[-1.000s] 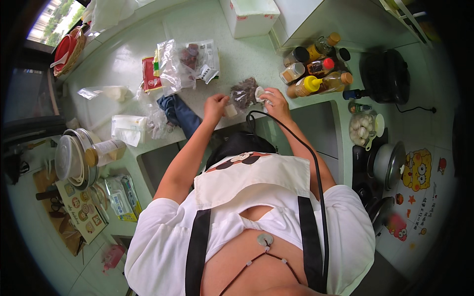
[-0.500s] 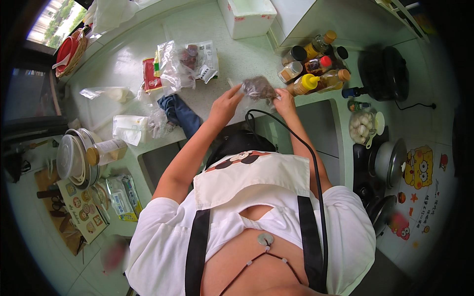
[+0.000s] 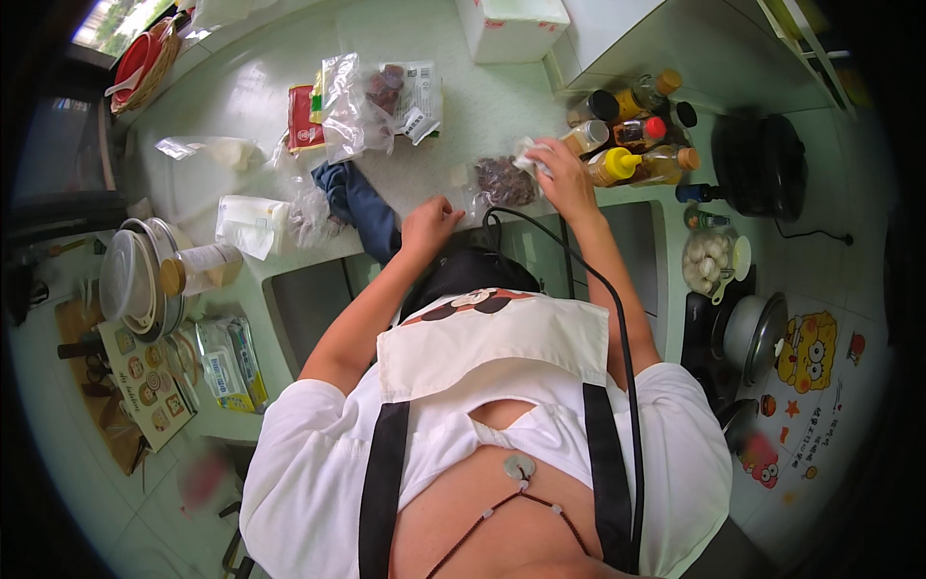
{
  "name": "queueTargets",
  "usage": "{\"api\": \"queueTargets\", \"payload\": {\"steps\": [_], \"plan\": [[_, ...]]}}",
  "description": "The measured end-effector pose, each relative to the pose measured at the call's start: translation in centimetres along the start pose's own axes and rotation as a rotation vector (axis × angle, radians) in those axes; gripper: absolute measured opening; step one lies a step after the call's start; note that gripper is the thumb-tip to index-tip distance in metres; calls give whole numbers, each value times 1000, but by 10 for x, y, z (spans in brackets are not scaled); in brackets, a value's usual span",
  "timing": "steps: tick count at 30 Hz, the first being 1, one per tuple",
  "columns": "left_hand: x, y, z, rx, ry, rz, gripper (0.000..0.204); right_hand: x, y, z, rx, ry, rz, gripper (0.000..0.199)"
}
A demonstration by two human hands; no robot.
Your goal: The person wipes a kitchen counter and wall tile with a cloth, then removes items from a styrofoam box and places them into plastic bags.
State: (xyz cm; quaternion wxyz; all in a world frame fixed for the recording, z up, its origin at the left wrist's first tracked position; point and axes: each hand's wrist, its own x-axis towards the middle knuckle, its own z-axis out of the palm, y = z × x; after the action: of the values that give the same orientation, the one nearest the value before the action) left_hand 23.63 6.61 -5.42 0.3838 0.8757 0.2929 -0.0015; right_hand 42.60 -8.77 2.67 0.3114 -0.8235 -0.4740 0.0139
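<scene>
Right hand (image 3: 562, 174) in a close pinch on a crumpled white wad (image 3: 527, 154).

Your left hand (image 3: 431, 228): contact with bag (image 3: 503, 183) unclear. Your right hand (image 3: 563, 177) hides part of white wad (image 3: 527, 155). Pink thing (image 3: 205, 479), near left, blurred. White box (image 3: 511, 31) cut off, far edge.

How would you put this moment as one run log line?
left hand: near bag, grip unclear | right hand: holding crumpled white wad | bag: clear plastic, dark contents, on counter
</scene>
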Motion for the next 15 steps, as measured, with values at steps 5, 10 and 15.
{"api": "queueTargets", "payload": {"steps": [5, 10, 15], "plan": [[8, 2, 5, 145, 15, 75, 36, 34, -13, 46, 88, -296, -365, 24], [15, 7, 3, 100, 9, -44, 37, 32, 2, 78, -82, -451, -542, 17], [20, 15, 2, 32, 7, -124, 36, 36, 12, 83, -57, -183, -234, 20]]}}
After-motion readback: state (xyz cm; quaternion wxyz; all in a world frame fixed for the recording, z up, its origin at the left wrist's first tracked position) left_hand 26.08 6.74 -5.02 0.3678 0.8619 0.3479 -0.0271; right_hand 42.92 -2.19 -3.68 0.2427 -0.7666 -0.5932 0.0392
